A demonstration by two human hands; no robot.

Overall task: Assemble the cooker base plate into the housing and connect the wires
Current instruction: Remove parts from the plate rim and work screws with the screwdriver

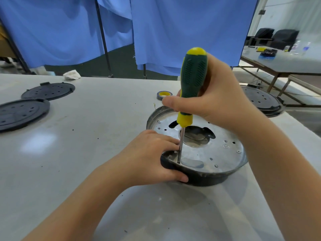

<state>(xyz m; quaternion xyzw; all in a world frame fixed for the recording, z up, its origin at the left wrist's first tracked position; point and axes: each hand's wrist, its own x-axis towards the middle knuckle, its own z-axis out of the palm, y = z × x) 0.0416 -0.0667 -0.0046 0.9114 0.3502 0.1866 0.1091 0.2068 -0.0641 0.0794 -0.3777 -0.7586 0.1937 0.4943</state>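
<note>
On the grey table (86, 153), two black round covers (34, 101) lie at about 10 o'clock, well apart from the work. The left hand (149, 153) grips the near-left rim of the black housing (205, 178) at 5 o'clock, thumb outside and fingers over the edge, with the metal base plate (220, 153) sitting inside it. The right hand (213, 100) is wrapped around the green and yellow screwdriver (192, 80), held almost upright, its tip touching the plate beside the left fingers; a tape roll (164, 95) lies at 12 o'clock behind.
</note>
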